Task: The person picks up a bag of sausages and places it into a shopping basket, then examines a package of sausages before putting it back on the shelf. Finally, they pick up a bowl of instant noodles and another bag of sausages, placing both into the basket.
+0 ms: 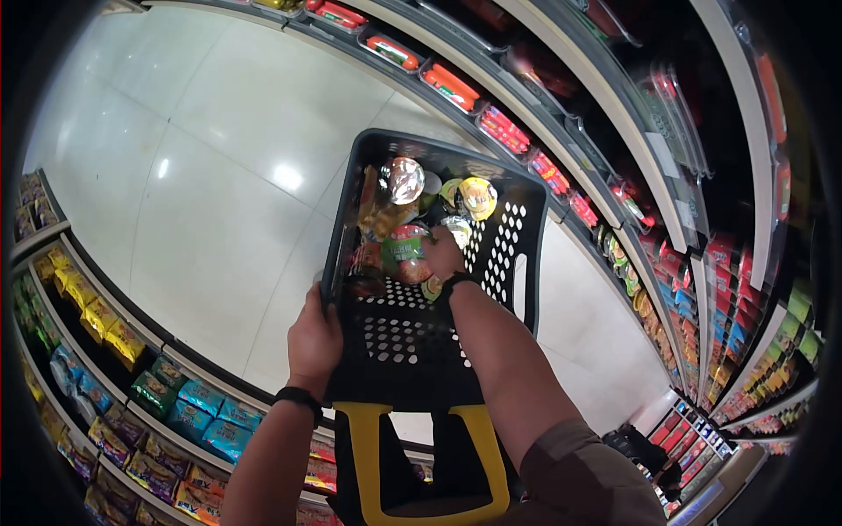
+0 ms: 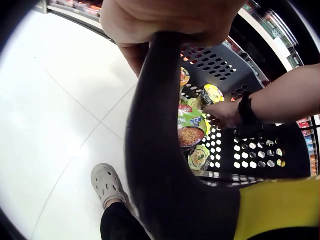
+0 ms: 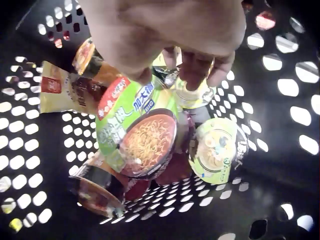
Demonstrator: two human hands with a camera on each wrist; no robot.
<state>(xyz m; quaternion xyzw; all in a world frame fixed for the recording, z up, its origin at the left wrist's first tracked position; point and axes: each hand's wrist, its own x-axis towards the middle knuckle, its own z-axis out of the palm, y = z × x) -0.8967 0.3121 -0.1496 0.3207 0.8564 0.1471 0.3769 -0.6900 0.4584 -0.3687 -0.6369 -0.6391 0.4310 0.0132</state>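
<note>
The left hand [image 1: 314, 340] grips the left rim of a black basket [image 1: 358, 377]; in the left wrist view, the left hand [image 2: 172, 20] wraps over the dark edge. Inside the basket is the right hand [image 1: 445, 254], its fingers bent round a noodle cup [image 3: 192, 96] in the right wrist view. Beside that cup lies a green noodle pack [image 3: 117, 120] picturing a bowl. Another green-lidded cup [image 3: 215, 150] rests near it. A silver-lidded tub [image 1: 403, 181] and a yellow-lidded cup [image 1: 479, 198] sit farther up. The right hand partly hides the held cup.
Yellow handles [image 1: 373, 465] hang at the basket's near end. Shelves of bagged snacks [image 1: 200, 412] run along the left, and packaged sausages [image 1: 450, 86] line the right-hand shelving. Pale tiled floor [image 1: 219, 158] lies between. A foot in a grey clog [image 2: 106, 182] stands beside the basket.
</note>
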